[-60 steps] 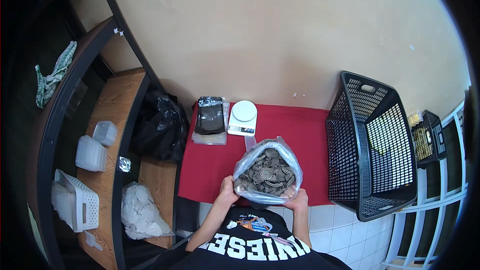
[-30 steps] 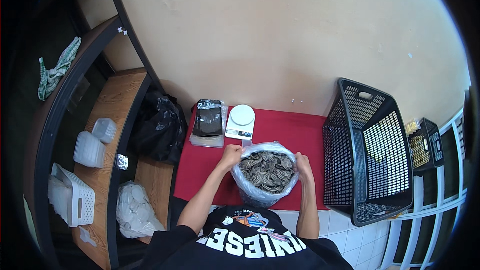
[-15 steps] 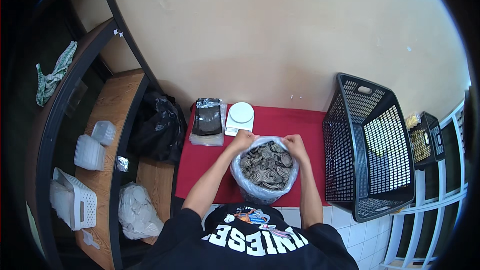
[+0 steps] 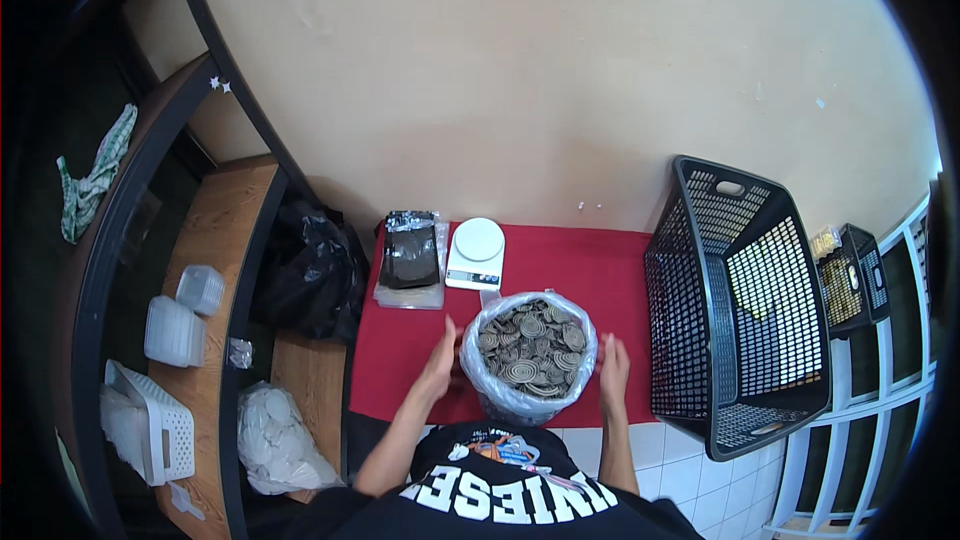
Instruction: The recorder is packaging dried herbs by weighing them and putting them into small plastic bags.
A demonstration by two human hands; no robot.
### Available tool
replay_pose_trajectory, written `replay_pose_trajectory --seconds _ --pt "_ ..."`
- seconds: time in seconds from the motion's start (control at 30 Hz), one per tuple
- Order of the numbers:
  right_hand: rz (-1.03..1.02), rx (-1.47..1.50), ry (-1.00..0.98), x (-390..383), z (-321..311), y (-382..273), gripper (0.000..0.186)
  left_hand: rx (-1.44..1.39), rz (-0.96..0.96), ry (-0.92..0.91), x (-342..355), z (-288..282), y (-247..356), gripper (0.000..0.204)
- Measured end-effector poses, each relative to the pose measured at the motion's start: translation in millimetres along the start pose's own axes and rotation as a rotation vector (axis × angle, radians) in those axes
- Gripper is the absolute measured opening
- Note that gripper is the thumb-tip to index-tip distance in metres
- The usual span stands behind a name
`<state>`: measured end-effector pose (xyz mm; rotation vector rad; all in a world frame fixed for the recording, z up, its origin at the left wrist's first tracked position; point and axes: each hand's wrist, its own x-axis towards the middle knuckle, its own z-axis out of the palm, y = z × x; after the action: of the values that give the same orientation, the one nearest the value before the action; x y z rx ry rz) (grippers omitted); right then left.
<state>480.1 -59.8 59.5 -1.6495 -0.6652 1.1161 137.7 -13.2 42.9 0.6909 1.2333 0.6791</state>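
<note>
Two hands flank the bag (image 4: 525, 403) on my feed, one to each side, and I see neither gripping it. The left hand (image 4: 436, 362) is spread, fingers stretched out and thumb apart; the right hand (image 4: 614, 372) is loosely open, fingertips pointing away from the wearer. Both are just beside the plastic; whether the right one brushes it, I can't tell.

The bag stands upright at the near edge of the red table (image 4: 620, 290), mouth wide, full of grey spiral discs (image 4: 528, 348), with the scale (image 4: 477, 258) just beyond it.

I'd judge the film thin, limp and rather slippery, and the load fairly heavy for it. The discs look dry and thin, so probably brittle under a squeeze. I'd cup the body low with both palms, or pinch the rim at opposite sides to shape the mouth.

Half a second ago both hands were pinching the far rim; now they have let go and moved out to the sides. The bag's mouth has stayed open.
</note>
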Motion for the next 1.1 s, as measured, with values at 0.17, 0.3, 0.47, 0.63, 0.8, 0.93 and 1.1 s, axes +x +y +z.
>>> replay_pose_trajectory --seconds 0.17,0.3,0.47,0.63,0.8,0.93,1.1 --pt "-0.067 0.094 -0.041 -58.4 10.1 73.8 0.055 -0.284 -0.145 -0.148 -44.4 44.3 -5.8 0.117" --pt "-0.045 0.398 -0.07 -48.5 30.9 72.5 0.058 -0.297 -0.179 -0.262 -22.6 46.7 15.1 0.116" --pt "0.001 0.54 -0.126 -30.8 23.1 55.4 0.06 -0.323 -0.183 -0.382 -3.6 62.9 12.5 0.116" --pt "-0.1 0.444 -0.144 19.3 -10.2 21.0 0.046 -0.552 -0.105 -0.388 -2.7 112.3 5.6 0.108" --pt "-0.174 0.343 -0.2 76.3 -20.6 -29.6 0.045 -0.595 -0.062 -0.379 13.7 163.5 30.3 0.107" --pt "-0.107 0.272 -0.268 117.9 -17.0 -51.2 0.045 -0.633 0.053 -0.33 46.7 188.1 50.0 0.105" --pt "-0.035 0.217 -0.364 137.1 -19.1 -27.1 0.045 -0.758 0.145 -0.287 89.1 205.0 29.6 0.098"
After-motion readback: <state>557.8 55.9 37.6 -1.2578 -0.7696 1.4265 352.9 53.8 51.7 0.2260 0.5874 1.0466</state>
